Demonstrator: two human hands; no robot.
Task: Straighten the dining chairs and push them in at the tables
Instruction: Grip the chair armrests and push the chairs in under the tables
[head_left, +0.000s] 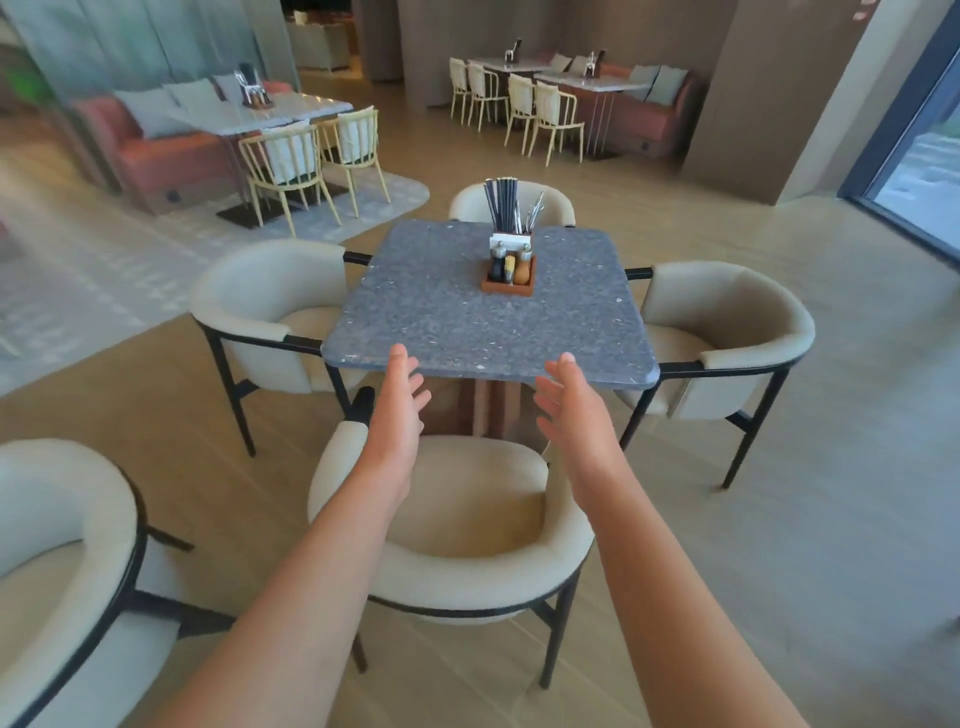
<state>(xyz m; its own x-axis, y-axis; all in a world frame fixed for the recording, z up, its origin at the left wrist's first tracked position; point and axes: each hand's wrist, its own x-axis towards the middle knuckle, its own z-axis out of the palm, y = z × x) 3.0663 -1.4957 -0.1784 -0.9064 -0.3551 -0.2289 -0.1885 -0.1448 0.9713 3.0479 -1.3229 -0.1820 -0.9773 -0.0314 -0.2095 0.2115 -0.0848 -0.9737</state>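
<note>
Hands over nearest chair (457, 525), w/ grey stone table (483, 312) beyond. My left hand (397, 410) and right hand (574, 410) are both spread, fingers straight, palms facing each other, gripping nothing; they hang above the seat, apart from each other and touching neither chair nor tabletop as far as I can tell.

Progress, as I judge it: this chair sits square to the near edge but its seat is not under the top, so it is not yet pushed in. Left-side chair (265, 317), right-side chair (727, 332) and far chair (511, 205) look tucked close, armrests at or under the table edges. Another cream chair (62, 561) at bottom left stands away from this table; prob. left to do.

Surface & room: speckled top carries only a wooden caddy (508, 267) w/ cutlery, chopsticks, condiments. Floor is pale wood plank. Yellow slatted chairs (311, 161) face a pink banquette; more tables (561, 78) sit further back; window at right.
</note>
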